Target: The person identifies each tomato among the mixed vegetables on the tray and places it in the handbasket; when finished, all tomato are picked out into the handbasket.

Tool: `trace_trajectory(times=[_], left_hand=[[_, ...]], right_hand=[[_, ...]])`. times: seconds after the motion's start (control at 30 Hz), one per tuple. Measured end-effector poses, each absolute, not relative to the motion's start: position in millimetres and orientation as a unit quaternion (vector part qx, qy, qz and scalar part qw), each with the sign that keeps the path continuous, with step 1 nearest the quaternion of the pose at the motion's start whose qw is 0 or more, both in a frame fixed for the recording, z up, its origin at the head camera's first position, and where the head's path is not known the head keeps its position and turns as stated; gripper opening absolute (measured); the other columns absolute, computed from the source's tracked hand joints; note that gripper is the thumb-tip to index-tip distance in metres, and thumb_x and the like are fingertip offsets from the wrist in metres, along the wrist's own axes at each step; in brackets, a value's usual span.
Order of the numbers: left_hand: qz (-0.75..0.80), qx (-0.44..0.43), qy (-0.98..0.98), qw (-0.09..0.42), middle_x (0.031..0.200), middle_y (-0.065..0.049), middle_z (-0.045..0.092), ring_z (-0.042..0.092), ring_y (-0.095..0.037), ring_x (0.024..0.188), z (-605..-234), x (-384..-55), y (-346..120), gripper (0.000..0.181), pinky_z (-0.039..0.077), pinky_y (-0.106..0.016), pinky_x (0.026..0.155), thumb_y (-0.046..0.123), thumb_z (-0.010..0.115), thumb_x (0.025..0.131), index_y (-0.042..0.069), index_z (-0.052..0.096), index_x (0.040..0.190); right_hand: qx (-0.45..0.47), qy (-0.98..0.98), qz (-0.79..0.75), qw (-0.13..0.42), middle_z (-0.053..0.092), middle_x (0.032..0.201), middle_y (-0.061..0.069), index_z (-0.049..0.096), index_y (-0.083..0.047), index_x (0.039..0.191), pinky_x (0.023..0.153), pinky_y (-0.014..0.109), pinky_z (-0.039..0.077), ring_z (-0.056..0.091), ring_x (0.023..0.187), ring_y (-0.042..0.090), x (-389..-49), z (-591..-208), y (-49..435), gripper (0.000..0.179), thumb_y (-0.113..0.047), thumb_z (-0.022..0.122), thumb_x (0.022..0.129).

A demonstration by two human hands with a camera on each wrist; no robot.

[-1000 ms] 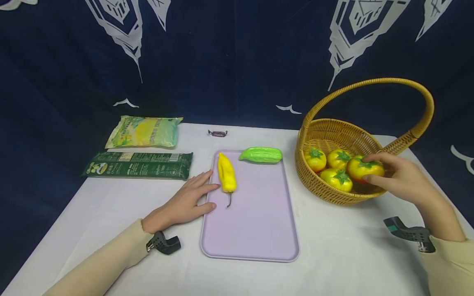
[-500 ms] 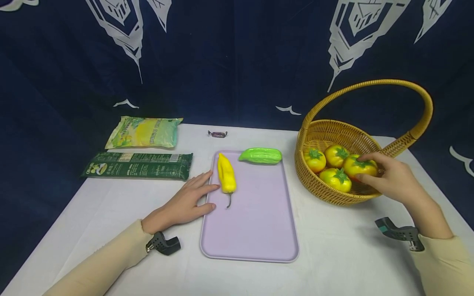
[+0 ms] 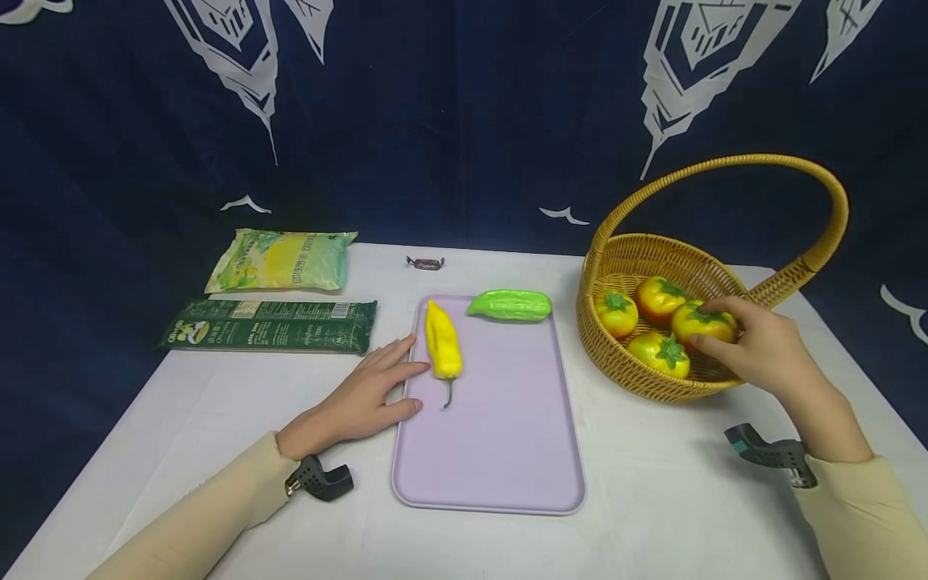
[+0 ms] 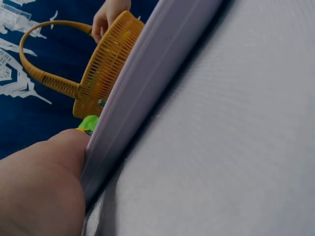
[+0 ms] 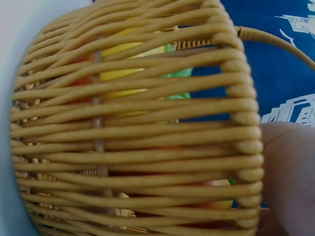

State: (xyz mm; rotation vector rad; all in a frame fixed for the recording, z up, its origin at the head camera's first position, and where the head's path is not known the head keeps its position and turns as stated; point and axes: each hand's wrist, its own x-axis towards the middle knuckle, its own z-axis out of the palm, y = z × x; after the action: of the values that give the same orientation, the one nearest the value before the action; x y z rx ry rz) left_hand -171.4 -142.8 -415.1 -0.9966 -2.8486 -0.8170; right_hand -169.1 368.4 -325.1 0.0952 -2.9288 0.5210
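In the head view, my right hand (image 3: 757,342) reaches over the near right rim of a wicker basket (image 3: 648,387) and grips a yellow-orange tomato (image 3: 699,324) between thumb and fingers. Several tomatoes lie in the basket; one (image 3: 660,300) touches or nearly touches the held one at the back. My left hand (image 3: 370,392) rests with its fingers spread over the left edge of a lilac tray (image 3: 500,443). Its fingertips are close to a yellow pepper (image 3: 444,342) on the tray. The right wrist view shows mostly the basket's weave (image 5: 162,132), which hides the fingertips.
A green bumpy gourd-like vegetable (image 3: 511,305) lies at the tray's far edge. Behind the tray is a small wrapped candy (image 3: 425,263). A green packet (image 3: 275,326) and a yellow-green bag (image 3: 283,260) lie at the back left. The basket's tall handle (image 3: 725,161) arches overhead.
My right hand has shifted left inside the basket with the gripped tomato. The tomato at the back has tipped and moved slightly. My left hand stays in place.
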Motion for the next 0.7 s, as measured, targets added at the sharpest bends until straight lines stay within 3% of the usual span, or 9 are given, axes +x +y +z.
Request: trace_trajectory(times=[0.43, 0.57, 0.7], left_hand=[[-0.258, -0.318, -0.912, 0.010, 0.168, -0.017, 0.028, 0.030, -0.044, 0.153, -416.3, -172.2, -143.0, 0.054, 0.024, -0.065, 0.124, 0.033, 0.065, 0.093, 0.012, 0.061, 0.141], [-0.258, -0.318, -0.912, 0.009, 0.168, -0.017, 0.028, 0.029, -0.043, 0.154, -416.0, -172.1, -143.1, 0.054, 0.023, -0.064, 0.125, 0.033, 0.065, 0.092, 0.011, 0.061, 0.141], [-0.258, -0.317, -0.913, 0.009, 0.168, -0.017, 0.028, 0.030, -0.043, 0.154, -416.1, -171.9, -143.1, 0.054, 0.023, -0.064, 0.124, 0.033, 0.065, 0.092, 0.011, 0.061, 0.141]], right_hand=[[0.041, -0.984, 0.159, 0.063, 0.065, 0.101, 0.034, 0.059, 0.005, 0.125, 0.057, 0.027, 0.039, 0.057, 0.078, 0.035, -171.7, -327.3, 367.0, 0.048, -0.024, 0.074, 0.089], [0.039, -0.985, 0.162, 0.040, 0.065, 0.108, 0.036, 0.058, 0.004, 0.129, 0.060, 0.043, 0.050, 0.060, 0.085, 0.043, -172.0, -327.1, 369.9, 0.051, -0.027, 0.073, 0.091], [0.032, -0.985, 0.170, 0.016, 0.060, 0.123, 0.039, 0.055, 0.002, 0.135, 0.073, 0.066, 0.052, 0.059, 0.103, 0.055, -171.7, -326.5, 373.0, 0.053, -0.028, 0.069, 0.094]])
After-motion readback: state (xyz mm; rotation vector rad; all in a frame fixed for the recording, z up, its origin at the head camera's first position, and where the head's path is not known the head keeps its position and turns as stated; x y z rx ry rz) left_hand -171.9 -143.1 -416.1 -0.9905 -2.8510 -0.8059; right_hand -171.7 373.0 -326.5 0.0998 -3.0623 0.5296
